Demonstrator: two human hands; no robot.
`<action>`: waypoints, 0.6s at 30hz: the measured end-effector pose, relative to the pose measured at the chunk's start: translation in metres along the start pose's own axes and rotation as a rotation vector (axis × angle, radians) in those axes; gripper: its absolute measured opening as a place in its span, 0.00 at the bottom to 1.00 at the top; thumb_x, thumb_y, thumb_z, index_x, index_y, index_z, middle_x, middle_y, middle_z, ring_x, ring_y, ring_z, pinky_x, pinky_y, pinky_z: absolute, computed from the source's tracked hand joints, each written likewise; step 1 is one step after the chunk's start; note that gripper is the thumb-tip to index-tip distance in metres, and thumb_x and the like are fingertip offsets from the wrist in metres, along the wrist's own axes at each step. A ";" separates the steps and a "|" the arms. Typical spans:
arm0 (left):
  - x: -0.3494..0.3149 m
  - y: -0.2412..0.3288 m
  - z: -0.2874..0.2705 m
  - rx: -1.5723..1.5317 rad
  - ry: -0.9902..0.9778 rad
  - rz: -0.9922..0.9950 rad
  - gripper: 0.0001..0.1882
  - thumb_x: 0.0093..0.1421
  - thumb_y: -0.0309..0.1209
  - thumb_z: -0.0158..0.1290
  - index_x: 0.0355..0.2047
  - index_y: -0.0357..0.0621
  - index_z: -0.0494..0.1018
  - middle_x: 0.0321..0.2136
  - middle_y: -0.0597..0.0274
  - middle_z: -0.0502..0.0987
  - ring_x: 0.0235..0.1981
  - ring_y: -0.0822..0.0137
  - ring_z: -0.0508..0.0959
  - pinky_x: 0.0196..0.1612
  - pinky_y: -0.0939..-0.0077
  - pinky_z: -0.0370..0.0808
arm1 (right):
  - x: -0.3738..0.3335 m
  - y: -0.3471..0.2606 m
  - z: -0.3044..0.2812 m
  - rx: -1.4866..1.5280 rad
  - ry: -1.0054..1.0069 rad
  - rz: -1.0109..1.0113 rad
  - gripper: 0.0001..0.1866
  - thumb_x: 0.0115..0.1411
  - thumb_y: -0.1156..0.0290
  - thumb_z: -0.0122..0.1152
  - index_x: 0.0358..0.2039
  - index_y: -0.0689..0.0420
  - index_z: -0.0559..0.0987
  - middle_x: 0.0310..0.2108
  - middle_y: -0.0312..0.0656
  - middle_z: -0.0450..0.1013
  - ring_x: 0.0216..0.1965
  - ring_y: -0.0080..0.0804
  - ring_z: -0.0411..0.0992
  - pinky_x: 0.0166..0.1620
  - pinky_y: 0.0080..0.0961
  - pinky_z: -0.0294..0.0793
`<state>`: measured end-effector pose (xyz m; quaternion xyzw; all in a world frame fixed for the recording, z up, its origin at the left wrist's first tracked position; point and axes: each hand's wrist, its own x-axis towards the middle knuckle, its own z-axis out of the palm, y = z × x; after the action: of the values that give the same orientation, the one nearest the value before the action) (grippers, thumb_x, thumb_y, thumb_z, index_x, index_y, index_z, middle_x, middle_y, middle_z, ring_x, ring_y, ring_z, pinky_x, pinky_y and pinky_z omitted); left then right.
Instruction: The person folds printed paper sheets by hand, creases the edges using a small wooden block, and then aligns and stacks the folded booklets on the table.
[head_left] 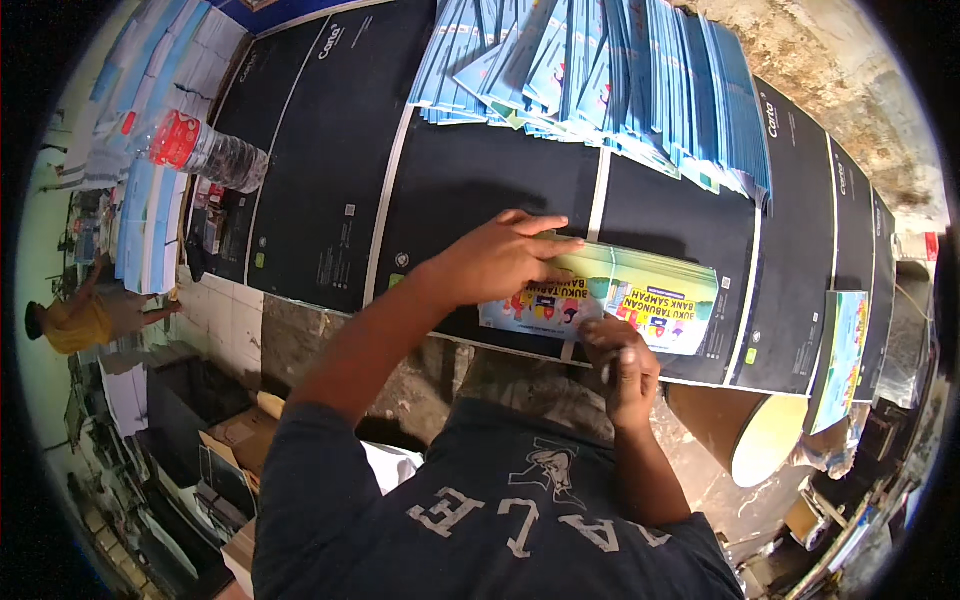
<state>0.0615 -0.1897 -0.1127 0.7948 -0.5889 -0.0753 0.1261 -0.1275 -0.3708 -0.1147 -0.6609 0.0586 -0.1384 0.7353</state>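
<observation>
Two colourful printed booklets lie side by side in front of me, both green and yellow with cartoon figures. The right booklet (665,305) seems to top a thin stack, its far edge showing layers. My left hand (495,260) rests over the left booklet (545,312), fingers stretched out and spread across its far left part. Where the two booklets meet at the near side, my right hand (622,365) has curled fingers, the tips against the printed surface. Whatever those fingers may hold is hidden.
Black boards with white seams cover the table (460,170). Many blue booklets (600,80) stand in a leaning row at the far side. A plastic bottle (215,152) lies at left. Another booklet pile (842,350) sits at the right edge. A person (85,315) is at far left.
</observation>
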 end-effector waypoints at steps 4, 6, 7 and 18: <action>0.004 -0.018 0.009 -0.167 -0.072 0.055 0.22 0.55 0.34 0.60 0.51 0.68 0.79 0.66 0.75 0.65 0.70 0.58 0.58 0.64 0.50 0.60 | 0.012 0.004 0.007 0.180 -0.125 -0.160 0.32 0.66 0.43 0.48 0.28 0.65 0.76 0.30 0.49 0.75 0.32 0.45 0.72 0.39 0.41 0.72; -0.002 -0.024 0.016 -0.207 -0.078 0.043 0.20 0.56 0.37 0.59 0.51 0.68 0.79 0.66 0.75 0.65 0.69 0.58 0.58 0.65 0.49 0.60 | 0.031 -0.025 0.026 0.171 -0.267 -0.140 0.32 0.61 0.40 0.52 0.27 0.63 0.76 0.29 0.48 0.75 0.32 0.46 0.72 0.38 0.41 0.72; 0.001 -0.030 0.018 -0.148 -0.094 0.077 0.19 0.58 0.41 0.58 0.51 0.70 0.79 0.67 0.75 0.64 0.70 0.57 0.58 0.65 0.47 0.58 | 0.042 -0.033 0.033 0.166 -0.384 -0.322 0.31 0.60 0.41 0.54 0.25 0.62 0.76 0.27 0.46 0.75 0.31 0.46 0.72 0.38 0.40 0.72; -0.002 -0.041 0.035 -0.349 0.035 0.091 0.17 0.61 0.51 0.54 0.49 0.71 0.80 0.65 0.76 0.66 0.70 0.57 0.57 0.65 0.44 0.56 | 0.046 -0.005 0.058 -0.026 -0.421 -0.352 0.19 0.62 0.60 0.48 0.20 0.57 0.76 0.22 0.43 0.74 0.23 0.43 0.71 0.32 0.38 0.70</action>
<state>0.0895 -0.1807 -0.1586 0.7345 -0.6000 -0.1566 0.2757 -0.0689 -0.3287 -0.0988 -0.6847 -0.2093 -0.1228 0.6872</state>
